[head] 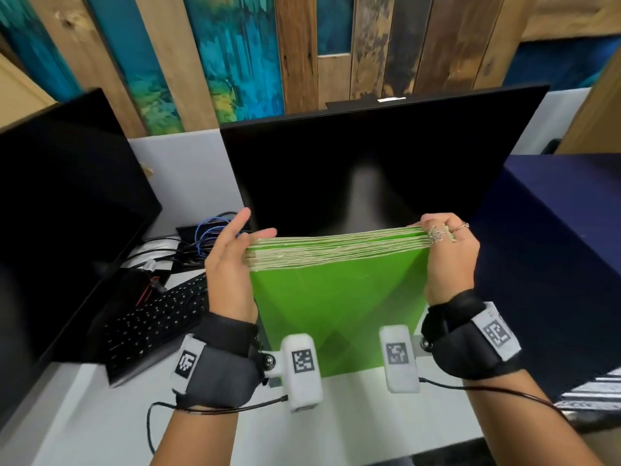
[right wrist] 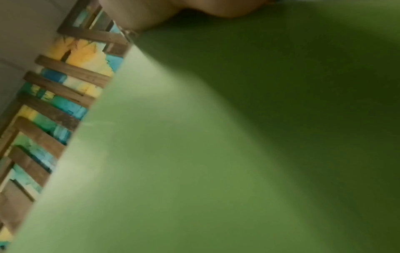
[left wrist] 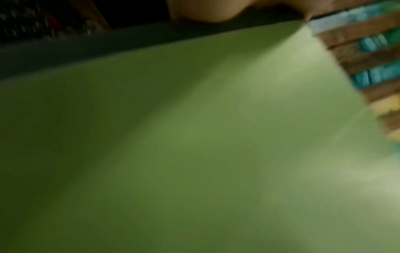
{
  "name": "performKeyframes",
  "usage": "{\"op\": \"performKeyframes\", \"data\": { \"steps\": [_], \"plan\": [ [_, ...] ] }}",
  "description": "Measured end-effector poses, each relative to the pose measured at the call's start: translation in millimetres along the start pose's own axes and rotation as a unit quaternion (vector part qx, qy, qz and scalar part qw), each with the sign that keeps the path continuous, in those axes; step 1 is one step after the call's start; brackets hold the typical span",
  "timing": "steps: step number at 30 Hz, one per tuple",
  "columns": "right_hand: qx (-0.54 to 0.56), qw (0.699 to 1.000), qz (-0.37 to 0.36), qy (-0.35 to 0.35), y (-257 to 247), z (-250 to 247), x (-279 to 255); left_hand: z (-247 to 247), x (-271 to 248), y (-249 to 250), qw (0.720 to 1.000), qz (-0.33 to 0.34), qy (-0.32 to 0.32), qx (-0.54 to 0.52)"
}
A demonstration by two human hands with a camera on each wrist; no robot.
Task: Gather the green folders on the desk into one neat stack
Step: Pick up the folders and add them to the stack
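Note:
A thick stack of green folders (head: 336,297) stands on edge on the white desk (head: 100,415), its pale top edges facing up. My left hand (head: 232,253) presses flat against the stack's left side, fingers straight and thumb lying along the top edge. My right hand (head: 447,250) grips the top right corner, with its ringed fingers curled over the edges. In both wrist views a blurred green folder cover (left wrist: 194,137) (right wrist: 216,154) fills nearly the whole picture. Only a bit of each hand (left wrist: 205,10) (right wrist: 173,8) shows at the top.
A large dark monitor (head: 369,169) stands right behind the stack. A second monitor (head: 67,203) is at the left, with a black keyboard (head: 151,317) and tangled cables (head: 208,230) beside it. A dark blue partition (head: 554,247) bounds the right side.

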State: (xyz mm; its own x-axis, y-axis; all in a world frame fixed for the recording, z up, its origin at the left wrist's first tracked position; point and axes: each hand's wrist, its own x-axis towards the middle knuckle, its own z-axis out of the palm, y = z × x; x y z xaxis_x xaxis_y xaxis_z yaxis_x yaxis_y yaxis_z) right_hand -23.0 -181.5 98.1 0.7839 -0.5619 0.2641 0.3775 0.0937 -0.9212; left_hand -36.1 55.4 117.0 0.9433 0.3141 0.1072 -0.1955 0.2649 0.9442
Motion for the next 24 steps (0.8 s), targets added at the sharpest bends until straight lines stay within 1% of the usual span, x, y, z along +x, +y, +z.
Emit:
{"op": "performKeyframes", "data": {
  "steps": [1, 2, 3, 5, 6, 7, 8, 9, 10, 13, 14, 16, 18, 19, 22, 24],
  "plan": [
    [-0.003, 1.0, -0.02, 0.0, -1, -1, -3, -2, -4, -4, 0.999, 0.035, -0.011, -0.008],
    [-0.017, 0.999, -0.041, -0.005, -1, 0, -7, -5, -8, -12, 0.997, 0.071, -0.008, 0.007],
    [-0.035, 0.998, -0.059, -0.014, 2, -2, -11, -8, -12, -20, 0.995, 0.095, -0.008, 0.044],
    [-0.052, 0.995, -0.076, -0.028, 14, -8, -23, -20, -24, -43, 0.982, 0.106, -0.011, 0.154],
    [-0.057, 0.995, -0.075, -0.032, 25, -14, -29, -27, -31, -55, 0.972, 0.099, -0.019, 0.21],
    [-0.064, 0.994, -0.074, -0.039, 35, -19, -35, -37, -36, -68, 0.963, 0.069, -0.04, 0.259],
    [-0.073, 0.994, -0.073, -0.047, 43, -22, -39, -42, -41, -76, 0.954, 0.026, -0.051, 0.293],
    [-0.078, 0.993, -0.073, -0.056, 48, -26, -42, -46, -43, -85, 0.949, -0.008, -0.054, 0.311],
    [-0.078, 0.992, -0.068, -0.067, 50, -29, -45, -49, -43, -91, 0.946, -0.028, -0.048, 0.32],
    [-0.111, 0.989, -0.043, -0.09, 54, -33, -44, -45, -35, -96, 0.931, -0.038, -0.037, 0.361],
    [-0.119, 0.989, -0.028, -0.084, 58, -35, -40, -41, -33, -94, 0.928, -0.038, -0.036, 0.368],
    [-0.116, 0.992, 0.015, -0.043, 61, -35, -29, -29, -29, -92, 0.929, -0.015, -0.039, 0.368],
    [-0.141, 0.99, 0.025, -0.002, 61, -40, -20, -14, -28, -94, 0.93, -0.007, -0.052, 0.365],
    [-0.157, 0.987, 0.03, 0.014, 59, -44, -15, -8, -28, -97, 0.934, -0.006, -0.058, 0.351],
    [-0.221, 0.972, 0.063, 0.045, 60, -72, -1, 19, -36, -104, 0.942, -0.035, -0.092, 0.321],
    [-0.267, 0.957, 0.096, 0.06, 63, -93, 6, 34, -43, -120, 0.938, -0.076, -0.115, 0.319]
  ]
}}
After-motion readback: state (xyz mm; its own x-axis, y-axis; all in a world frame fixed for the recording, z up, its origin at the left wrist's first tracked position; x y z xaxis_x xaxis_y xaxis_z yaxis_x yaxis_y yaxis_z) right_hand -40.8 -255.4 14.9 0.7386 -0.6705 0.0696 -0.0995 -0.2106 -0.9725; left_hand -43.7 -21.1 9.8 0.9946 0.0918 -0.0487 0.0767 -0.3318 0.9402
